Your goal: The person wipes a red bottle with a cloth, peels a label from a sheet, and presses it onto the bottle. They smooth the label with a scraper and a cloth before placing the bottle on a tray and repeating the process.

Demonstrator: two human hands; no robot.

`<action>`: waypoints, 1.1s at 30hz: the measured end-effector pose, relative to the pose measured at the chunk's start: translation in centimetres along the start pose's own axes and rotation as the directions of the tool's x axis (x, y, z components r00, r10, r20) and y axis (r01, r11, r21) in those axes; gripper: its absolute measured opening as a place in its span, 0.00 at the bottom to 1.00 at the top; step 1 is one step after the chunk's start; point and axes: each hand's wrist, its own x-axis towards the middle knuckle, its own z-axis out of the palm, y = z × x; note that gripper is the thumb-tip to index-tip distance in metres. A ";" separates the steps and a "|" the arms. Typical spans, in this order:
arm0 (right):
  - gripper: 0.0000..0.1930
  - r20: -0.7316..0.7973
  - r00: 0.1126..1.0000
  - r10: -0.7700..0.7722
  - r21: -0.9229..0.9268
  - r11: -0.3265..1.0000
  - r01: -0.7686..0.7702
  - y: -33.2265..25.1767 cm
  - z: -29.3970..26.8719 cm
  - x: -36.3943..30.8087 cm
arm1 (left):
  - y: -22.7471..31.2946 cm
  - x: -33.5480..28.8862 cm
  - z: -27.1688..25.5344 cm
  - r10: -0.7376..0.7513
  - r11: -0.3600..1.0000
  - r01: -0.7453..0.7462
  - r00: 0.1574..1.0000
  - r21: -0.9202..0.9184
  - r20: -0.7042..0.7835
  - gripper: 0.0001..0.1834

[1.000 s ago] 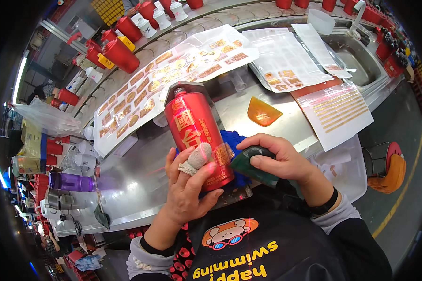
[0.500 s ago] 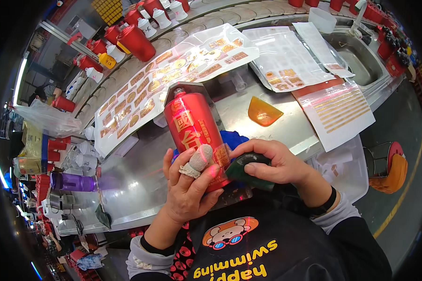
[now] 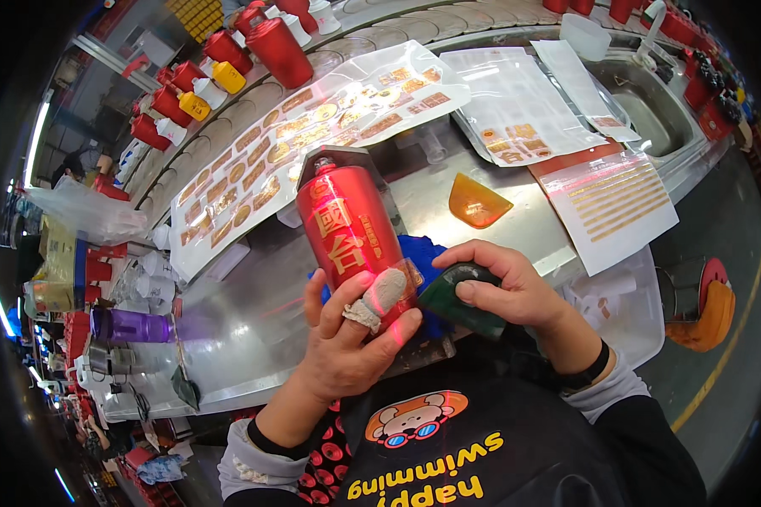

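A glossy red bottle (image 3: 340,221) with gold lettering lies tilted in a dark holder (image 3: 372,166), its neck pointing away from me. My left hand (image 3: 347,342) holds the bottle's lower end, its thumb and fingers against the side; a pale cloth finger cover (image 3: 384,293) wraps one finger. A small gold label (image 3: 409,275) shows on the bottle's right side near its base. Just right of it, my right hand (image 3: 507,287) pinches a dark green, curved scraper (image 3: 462,297), whose edge is close to the bottle. A blue cloth (image 3: 423,253) lies beneath and beside the bottle.
An orange scraper (image 3: 478,202) lies on the metal table (image 3: 254,325). Beyond are sheets of gold labels (image 3: 313,127), a strip sheet (image 3: 617,203) and a sink (image 3: 651,118). Red bottles (image 3: 279,51) stand along a conveyor (image 3: 355,42); a purple bottle (image 3: 131,325) is at left.
My right hand and the green scraper have moved slightly right, away from the bottle. My left fingers have shifted right across its lower end. Bottles on the conveyor have moved along.
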 end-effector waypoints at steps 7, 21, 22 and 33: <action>0.13 -0.106 0.994 -0.027 -0.129 0.992 0.013 -1.2 1.1 1.0 | 0.3 -1.8 0.8 0.027 0.999 -0.024 0.995 0.028 -0.101 0.25; 0.11 0.590 0.659 -0.465 -0.546 0.371 0.751 -3.6 4.8 0.9 | 1.1 -3.9 1.3 -0.395 0.918 0.375 0.893 -0.129 -0.215 0.40; 0.12 0.534 0.619 -0.577 -0.596 0.263 0.759 -3.7 4.8 1.5 | 1.2 -3.8 1.3 -0.397 0.917 0.376 0.891 -0.135 -0.220 0.40; 0.12 0.512 0.650 -0.562 -0.692 0.178 0.700 -2.7 4.2 0.6 | 1.3 -1.5 2.3 -0.637 0.502 0.355 0.768 -0.788 -0.060 0.40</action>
